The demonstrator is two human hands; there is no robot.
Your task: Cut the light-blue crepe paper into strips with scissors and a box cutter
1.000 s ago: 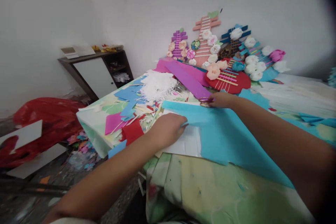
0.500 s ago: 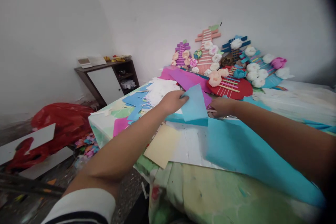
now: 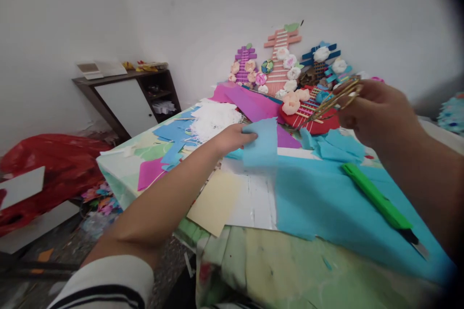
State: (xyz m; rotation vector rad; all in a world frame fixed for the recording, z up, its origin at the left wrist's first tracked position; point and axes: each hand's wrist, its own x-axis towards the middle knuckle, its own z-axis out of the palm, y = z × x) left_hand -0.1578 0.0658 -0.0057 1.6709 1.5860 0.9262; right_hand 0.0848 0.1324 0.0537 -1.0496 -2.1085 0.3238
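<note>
My left hand point(image 3: 232, 137) pinches the top edge of a small light-blue paper piece point(image 3: 261, 147) and holds it up over the table. My right hand point(image 3: 377, 111) is raised at the right, fingers closed on a pair of gold scissors point(image 3: 331, 101) whose blades point left toward the red craft board point(image 3: 319, 123). Beneath both hands a large blue paper sheet point(image 3: 326, 203) lies spread on the table, and a green utility knife point(image 3: 377, 200) rests on it.
Cream paper point(image 3: 213, 200) and white paper point(image 3: 257, 203) lie at the table's near edge. Paper-flower craft boards point(image 3: 282, 65) lean on the wall, with white shreds point(image 3: 213, 118) and coloured scraps nearby. A dark cabinet point(image 3: 130, 99) and red plastic bag point(image 3: 54, 164) stand at left.
My right hand has lifted off the table with the scissors and moved up to the right, uncovering the green knife. My left hand still holds up the small blue piece it raised earlier.
</note>
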